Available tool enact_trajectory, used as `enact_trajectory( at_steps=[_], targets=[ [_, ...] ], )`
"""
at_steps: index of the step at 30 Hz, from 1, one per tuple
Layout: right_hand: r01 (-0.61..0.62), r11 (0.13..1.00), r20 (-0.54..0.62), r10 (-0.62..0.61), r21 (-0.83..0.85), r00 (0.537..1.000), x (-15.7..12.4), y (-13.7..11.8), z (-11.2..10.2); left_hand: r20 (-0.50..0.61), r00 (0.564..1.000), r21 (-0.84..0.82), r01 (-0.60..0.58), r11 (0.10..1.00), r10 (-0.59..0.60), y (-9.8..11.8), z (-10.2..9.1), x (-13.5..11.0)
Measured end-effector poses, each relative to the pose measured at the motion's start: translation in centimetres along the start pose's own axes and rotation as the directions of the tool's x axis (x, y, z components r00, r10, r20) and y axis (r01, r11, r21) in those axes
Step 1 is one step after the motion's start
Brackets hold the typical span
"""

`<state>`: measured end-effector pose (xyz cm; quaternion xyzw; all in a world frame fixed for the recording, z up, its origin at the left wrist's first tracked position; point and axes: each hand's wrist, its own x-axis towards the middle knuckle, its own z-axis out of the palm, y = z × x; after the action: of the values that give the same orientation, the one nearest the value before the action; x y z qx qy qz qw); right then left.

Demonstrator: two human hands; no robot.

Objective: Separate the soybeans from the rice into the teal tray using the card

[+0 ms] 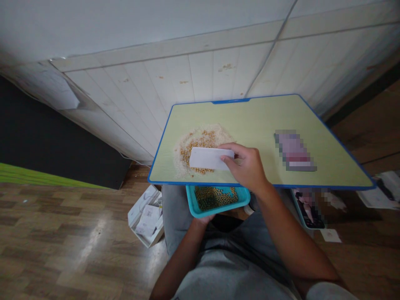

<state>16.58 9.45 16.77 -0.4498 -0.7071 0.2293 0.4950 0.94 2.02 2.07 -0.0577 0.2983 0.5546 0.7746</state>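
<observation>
My right hand (246, 166) is closed on a white flat card (208, 158), which lies over a heap of rice mixed with yellow beans (200, 143) on the small yellow-green table (265, 125) with a blue rim. My left hand (201, 220) is under the table's front edge. It holds a teal tray (195, 206) from below, and the tray contains several yellow-green beans (215, 197). Most of the left hand's fingers are hidden by the tray.
A blurred flat object (295, 152) lies on the table's right half. A white box with papers (146, 216) stands on the wooden floor at the left. Another tray (309, 208) and papers (379, 191) lie on the right. A white wall is behind.
</observation>
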Motion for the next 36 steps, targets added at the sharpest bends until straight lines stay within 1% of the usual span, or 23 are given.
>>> enact_trajectory(
  at_steps=[4, 6, 10, 14, 17, 21, 23, 29, 33, 36],
  targets=[
    [0.022, 0.999, 0.067, -0.021, -0.023, 0.998, -0.3, -0.3, 0.0, 0.045, 0.999, 0.073, -0.028, 0.997, 0.025, 0.0, 0.6, -0.3],
    [0.021, 0.999, 0.080, -0.017, -0.045, 0.997, -0.2, -0.2, 0.2, 0.048, 0.999, 0.084, -0.029, 0.996, 0.025, 0.0, 0.8, -0.4],
    [0.009, 0.996, 0.058, -0.003, -0.091, 0.998, 0.4, 0.3, 0.5, 0.001, 1.000, 0.073, -0.032, 0.997, 0.032, 0.0, 0.6, -0.4],
    [-0.004, 0.993, 0.033, 0.008, -0.117, 0.999, 1.1, 0.9, 0.8, -0.007, 1.000, 0.042, 0.005, 0.999, -0.005, 0.1, 0.2, -0.2],
    [-0.017, 0.992, 0.011, 0.019, -0.127, 1.000, 1.3, 1.1, 0.9, -0.023, 1.000, 0.014, 0.008, 1.000, -0.008, 0.1, 0.2, -0.1],
    [0.010, 0.997, 0.004, -0.010, -0.072, 1.000, 0.9, 0.4, 0.6, -0.031, 1.000, -0.005, 0.004, 1.000, -0.004, 0.1, 0.5, -0.2],
    [0.032, 0.999, 0.013, -0.032, -0.037, 0.999, 0.5, -0.1, 0.4, -0.025, 1.000, -0.010, -0.003, 1.000, 0.003, 0.2, 0.8, -0.3],
    [0.053, 0.999, 0.061, -0.053, -0.006, 0.997, -0.7, -0.9, 0.5, -0.019, 1.000, -0.010, 0.007, 1.000, -0.007, 0.4, 1.5, -0.6],
    [0.049, 0.999, 0.093, -0.049, 0.009, 0.994, -0.9, -0.9, 0.6, -0.048, 0.999, -0.001, -0.018, 1.000, 0.018, 0.6, 1.5, -0.8],
    [0.053, 0.999, 0.092, -0.053, 0.006, 0.994, -0.9, -0.9, 0.7, -0.024, 0.999, 0.046, -0.039, 0.998, 0.040, 0.6, 1.3, -0.8]
  ],
)
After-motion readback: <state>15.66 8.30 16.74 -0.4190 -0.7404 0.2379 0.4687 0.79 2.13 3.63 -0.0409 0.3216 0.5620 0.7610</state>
